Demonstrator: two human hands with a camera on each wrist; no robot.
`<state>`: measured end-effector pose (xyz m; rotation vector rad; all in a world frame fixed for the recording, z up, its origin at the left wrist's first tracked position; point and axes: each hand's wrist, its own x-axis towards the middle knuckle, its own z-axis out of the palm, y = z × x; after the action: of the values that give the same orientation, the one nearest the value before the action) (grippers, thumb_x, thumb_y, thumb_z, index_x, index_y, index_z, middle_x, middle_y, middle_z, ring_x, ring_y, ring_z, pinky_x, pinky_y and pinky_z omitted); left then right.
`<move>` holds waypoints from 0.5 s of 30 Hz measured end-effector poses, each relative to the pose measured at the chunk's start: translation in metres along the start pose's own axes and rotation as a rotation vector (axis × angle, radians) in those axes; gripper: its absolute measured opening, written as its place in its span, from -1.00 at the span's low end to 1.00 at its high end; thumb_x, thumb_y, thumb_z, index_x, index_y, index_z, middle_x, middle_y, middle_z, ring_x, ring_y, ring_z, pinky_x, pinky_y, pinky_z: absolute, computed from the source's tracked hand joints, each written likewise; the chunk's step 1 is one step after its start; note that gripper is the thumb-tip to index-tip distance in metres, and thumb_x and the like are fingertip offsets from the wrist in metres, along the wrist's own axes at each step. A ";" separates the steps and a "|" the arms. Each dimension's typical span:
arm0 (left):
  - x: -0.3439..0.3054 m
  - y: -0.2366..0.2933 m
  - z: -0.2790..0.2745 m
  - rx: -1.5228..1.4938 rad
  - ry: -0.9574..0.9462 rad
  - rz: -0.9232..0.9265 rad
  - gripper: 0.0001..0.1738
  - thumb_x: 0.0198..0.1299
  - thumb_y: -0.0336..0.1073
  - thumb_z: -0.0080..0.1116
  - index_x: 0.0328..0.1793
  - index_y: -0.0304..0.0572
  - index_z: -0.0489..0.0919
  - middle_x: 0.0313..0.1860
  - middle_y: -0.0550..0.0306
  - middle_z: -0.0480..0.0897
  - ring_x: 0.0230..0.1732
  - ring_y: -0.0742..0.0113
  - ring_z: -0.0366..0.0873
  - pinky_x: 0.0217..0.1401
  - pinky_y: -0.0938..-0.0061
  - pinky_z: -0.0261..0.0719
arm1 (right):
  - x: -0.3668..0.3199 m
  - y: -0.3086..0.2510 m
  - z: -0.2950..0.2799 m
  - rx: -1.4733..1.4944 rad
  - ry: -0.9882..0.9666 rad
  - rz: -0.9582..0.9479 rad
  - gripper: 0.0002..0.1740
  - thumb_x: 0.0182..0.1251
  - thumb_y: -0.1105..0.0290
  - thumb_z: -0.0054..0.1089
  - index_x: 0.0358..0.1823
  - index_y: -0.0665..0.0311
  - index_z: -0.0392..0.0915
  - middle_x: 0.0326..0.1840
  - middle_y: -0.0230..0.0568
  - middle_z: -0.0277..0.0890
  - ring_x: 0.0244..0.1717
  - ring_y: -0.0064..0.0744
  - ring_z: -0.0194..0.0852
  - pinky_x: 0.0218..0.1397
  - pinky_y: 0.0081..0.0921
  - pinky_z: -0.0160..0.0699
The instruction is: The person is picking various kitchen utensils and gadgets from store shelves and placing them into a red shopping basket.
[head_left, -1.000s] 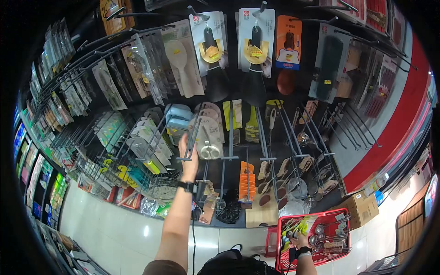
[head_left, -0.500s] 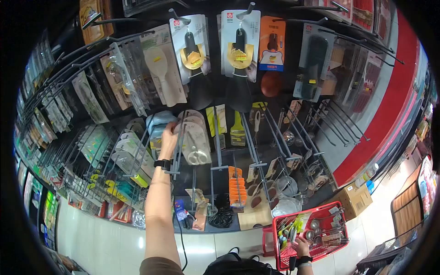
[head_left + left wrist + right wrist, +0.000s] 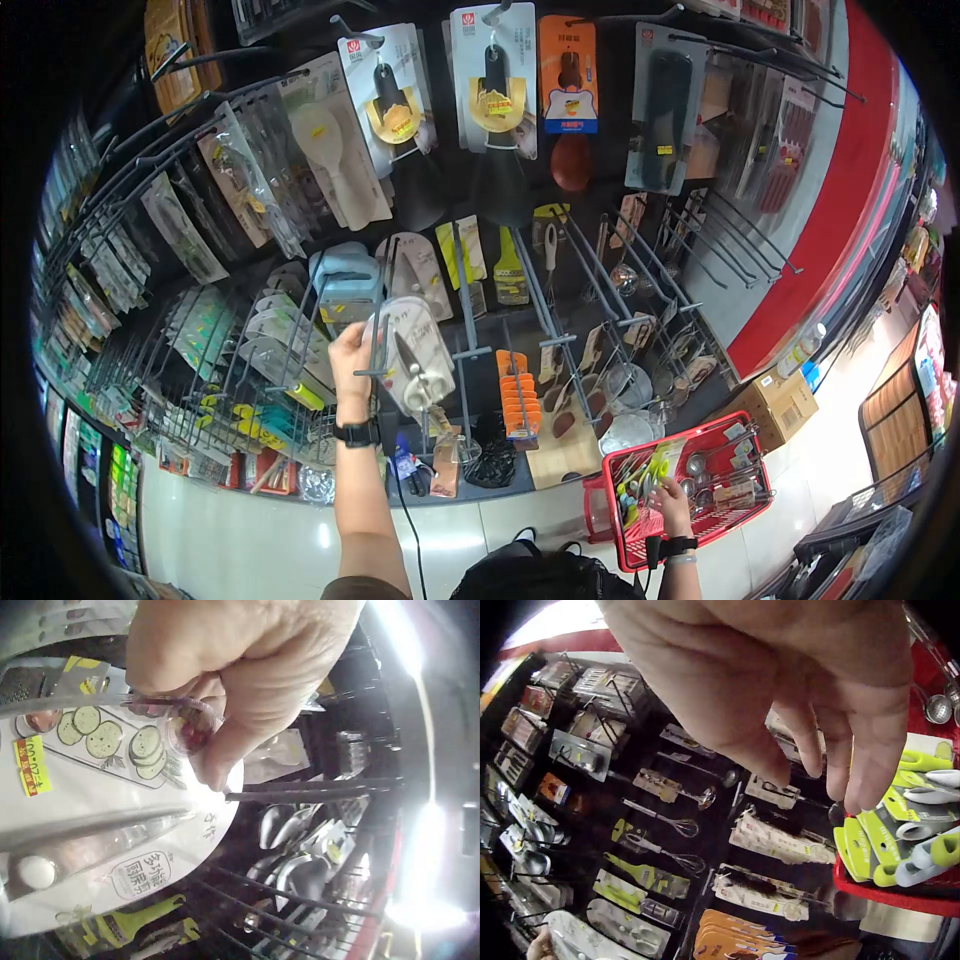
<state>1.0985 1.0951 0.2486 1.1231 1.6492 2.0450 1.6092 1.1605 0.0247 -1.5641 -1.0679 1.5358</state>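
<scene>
Left hand (image 3: 350,357) is pinching the scissors card (image 3: 425,350) just beside a rack hook (image 3: 472,353); right hand (image 3: 673,503) is hanging relaxed over the red basket (image 3: 900,898), though whether it is touching the green tools (image 3: 881,836) is hard to tell.

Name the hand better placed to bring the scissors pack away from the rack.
Left, I'd judge: the left hand already pinches the scissors pack near its top edge, while the right hand is over the red basket, away from that pack.
</scene>
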 end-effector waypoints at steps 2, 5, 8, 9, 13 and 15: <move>-0.014 0.000 -0.013 -0.007 -0.021 -0.023 -0.82 0.07 -0.62 0.12 -0.16 -0.41 0.57 -0.28 0.19 0.63 -0.29 0.53 0.53 -0.18 0.65 0.47 | 0.003 0.002 0.002 -0.051 -0.083 -0.049 -0.61 0.26 0.39 0.10 0.09 0.37 0.41 -0.07 -0.21 0.49 -0.14 -0.46 0.51 -0.19 -0.54 0.52; -0.040 0.016 -0.018 -0.117 -0.020 -0.024 -0.78 0.02 -0.66 0.14 -0.16 -0.42 0.57 -0.27 0.16 0.63 -0.29 0.51 0.54 -0.17 0.63 0.48 | -0.006 -0.029 0.026 -0.045 -0.212 -0.133 -0.65 0.26 0.38 0.12 0.03 0.40 0.46 -0.20 -0.21 0.54 -0.21 -0.54 0.50 -0.21 -0.62 0.50; -0.058 0.034 -0.018 -0.213 -0.047 -0.024 -0.77 -0.02 -0.65 0.18 -0.17 -0.45 0.57 -0.31 0.13 0.63 -0.31 0.48 0.54 -0.20 0.63 0.47 | -0.024 -0.072 0.050 -0.369 -0.322 -0.317 -0.66 0.28 0.34 0.11 0.00 0.42 0.48 -0.14 -0.19 0.56 -0.12 -0.48 0.51 -0.04 -0.56 0.48; -0.061 0.036 -0.016 -0.136 -0.077 -0.029 -0.78 -0.03 -0.64 0.19 -0.19 -0.45 0.57 -0.32 0.15 0.62 -0.32 0.49 0.53 -0.21 0.64 0.46 | -0.026 -0.073 0.057 -0.350 -0.353 -0.448 -0.64 0.29 0.30 0.12 0.01 0.40 0.48 -0.15 -0.23 0.55 -0.17 -0.50 0.51 -0.08 -0.56 0.49; -0.091 0.045 0.007 0.200 -0.268 -0.022 -0.85 -0.11 -0.62 0.25 -0.34 -0.41 0.61 -0.43 0.19 0.61 -0.40 0.53 0.48 -0.32 0.66 0.42 | -0.062 -0.135 0.088 -0.304 -0.514 -0.675 -0.50 0.27 0.33 0.15 0.21 0.33 0.33 0.10 -0.13 0.46 0.06 -0.43 0.46 0.09 -0.47 0.46; -0.103 0.035 0.034 0.242 -0.420 -0.055 -0.85 -0.13 -0.62 0.26 -0.35 -0.42 0.62 -0.43 0.17 0.62 -0.41 0.53 0.48 -0.34 0.66 0.41 | -0.090 -0.175 0.106 -0.336 -0.522 -0.971 -0.36 0.15 0.28 0.26 0.25 0.31 0.27 0.14 -0.02 0.40 0.15 -0.18 0.41 0.15 -0.39 0.39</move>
<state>1.1989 1.0412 0.2421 1.4493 1.7082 1.4707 1.4915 1.1462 0.2141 -0.5792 -2.0593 1.0833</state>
